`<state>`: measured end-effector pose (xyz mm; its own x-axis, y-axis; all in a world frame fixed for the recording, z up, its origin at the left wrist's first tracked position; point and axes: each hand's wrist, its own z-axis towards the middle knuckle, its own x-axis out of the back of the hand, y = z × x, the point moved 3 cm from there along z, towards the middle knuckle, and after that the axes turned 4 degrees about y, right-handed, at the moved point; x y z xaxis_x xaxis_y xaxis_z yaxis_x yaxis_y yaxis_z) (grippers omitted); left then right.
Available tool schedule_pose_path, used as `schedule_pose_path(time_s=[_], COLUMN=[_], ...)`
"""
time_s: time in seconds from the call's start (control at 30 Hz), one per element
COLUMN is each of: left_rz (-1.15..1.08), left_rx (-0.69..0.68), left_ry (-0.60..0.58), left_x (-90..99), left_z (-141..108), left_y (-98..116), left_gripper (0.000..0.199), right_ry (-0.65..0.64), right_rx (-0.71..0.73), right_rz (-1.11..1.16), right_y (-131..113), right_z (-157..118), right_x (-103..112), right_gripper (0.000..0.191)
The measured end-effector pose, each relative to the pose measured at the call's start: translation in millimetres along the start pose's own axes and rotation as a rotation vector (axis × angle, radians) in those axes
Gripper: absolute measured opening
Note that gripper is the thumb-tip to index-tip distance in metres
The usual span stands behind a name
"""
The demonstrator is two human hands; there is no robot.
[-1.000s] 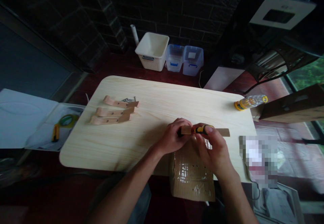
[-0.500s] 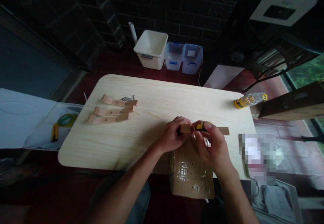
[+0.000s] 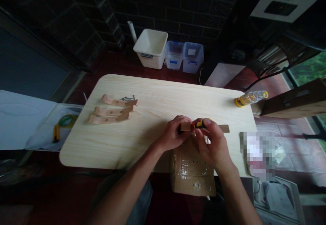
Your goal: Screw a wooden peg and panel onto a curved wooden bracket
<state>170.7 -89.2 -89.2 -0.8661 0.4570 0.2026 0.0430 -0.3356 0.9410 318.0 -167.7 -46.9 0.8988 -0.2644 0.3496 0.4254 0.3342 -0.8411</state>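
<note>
My left hand is closed around a wooden piece over the near side of the table. My right hand grips a yellow-and-black screwdriver, its tip pointing left at the wood; the contact is hidden by fingers. Beyond my right hand a flat wooden end sticks out; whether it belongs to the same piece I cannot tell. Under both hands lies a cardboard sheet with clear tape and small holes, hanging over the table's edge. Three curved wooden hooks with drilled holes lie at left, beside several screws.
On the pale table, a clear bottle-shaped case with yellow ends lies at the right edge. A bin and two clear boxes stand on the floor beyond. Left of the table, an open container holds tape and a yellow cutter.
The screwdriver handle has shifted slightly in my right fingers. Both hands stay at the wooden piece, and the view has moved a little.
</note>
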Motion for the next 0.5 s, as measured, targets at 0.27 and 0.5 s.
schedule_pose_path(time_s=[0.27,0.5], left_rz=[0.014,0.033], left_rx=[-0.016,-0.021], left_ry=[0.0,0.001], left_x=[-1.1,-1.5], left_z=[-0.2,0.3], left_y=[-2.2,-1.7], left_gripper=[0.013,0.013], right_ry=[-0.009,0.015], right_rx=[-0.05,-0.028], right_rz=[0.03,0.047], right_y=[2.3,4.1], right_z=[0.4,-1.5], right_x=[0.8,0.5], right_gripper=[0.036,0.043])
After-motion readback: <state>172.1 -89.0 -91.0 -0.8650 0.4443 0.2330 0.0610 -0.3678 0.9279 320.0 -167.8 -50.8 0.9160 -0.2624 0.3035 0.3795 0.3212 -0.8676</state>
